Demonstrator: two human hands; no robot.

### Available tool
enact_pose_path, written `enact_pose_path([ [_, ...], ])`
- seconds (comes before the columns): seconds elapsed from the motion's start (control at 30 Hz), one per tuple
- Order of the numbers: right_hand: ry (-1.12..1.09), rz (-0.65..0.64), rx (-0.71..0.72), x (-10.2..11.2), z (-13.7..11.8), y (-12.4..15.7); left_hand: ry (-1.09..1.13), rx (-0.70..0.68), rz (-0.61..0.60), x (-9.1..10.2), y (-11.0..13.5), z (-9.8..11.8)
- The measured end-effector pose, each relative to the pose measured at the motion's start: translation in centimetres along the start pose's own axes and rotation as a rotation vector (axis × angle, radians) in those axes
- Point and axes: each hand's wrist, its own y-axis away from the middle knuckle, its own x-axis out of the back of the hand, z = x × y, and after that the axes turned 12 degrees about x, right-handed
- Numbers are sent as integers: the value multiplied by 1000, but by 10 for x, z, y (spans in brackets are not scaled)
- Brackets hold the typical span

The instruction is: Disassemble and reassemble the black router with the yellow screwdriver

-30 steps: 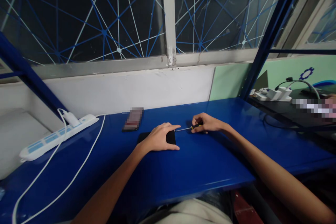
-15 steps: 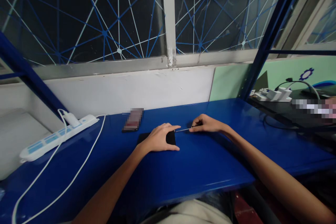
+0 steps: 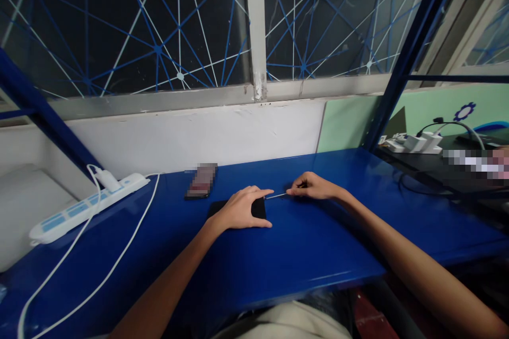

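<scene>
My left hand (image 3: 240, 209) lies over a flat black rectangular object (image 3: 259, 208), its thumb and forefinger stretched along the two sides and holding it on the blue table. What kind of object it is I cannot make out. My right hand (image 3: 309, 186) pinches a thin metal-shafted tool (image 3: 277, 195), which looks like a small screwdriver. Its handle is mostly hidden in my curled fingers. The shaft points left, with its tip at the right end of the black object, close to my left fingertip.
Behind my left hand lies a phone (image 3: 201, 183), its screen blurred. A white power strip (image 3: 89, 212) and a looping white cable (image 3: 131, 246) occupy the table's left side. Blue frame posts (image 3: 392, 79) rise at both sides. Chargers (image 3: 423, 142) sit on a dark surface at right.
My right hand has shifted very slightly left along the tool, with its fingers turned a little. My left hand and the black object stay put.
</scene>
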Motion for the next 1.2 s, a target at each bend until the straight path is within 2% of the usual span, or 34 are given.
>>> enact_pose_path([
  [0.27,-68,63,-23,-4,5,-2,-8,-3,2,1,0,1],
  [0.43,-169,4,-67,-3,6,-1,-10,-9,10,0,0,0],
  [0.7,-38,-8,-35,-2,-2,-1,-9,6,-9,0,1,2],
  [0.9,-87,42,-17,-2,0,-1,-3,-3,0,0,0,1],
  [1.03,-143,-4,-80,-1,0,0,-3,-4,-3,0,0,1],
  [1.2,-2,-24,-12,1,0,0,-5,7,-12,1,1,1],
])
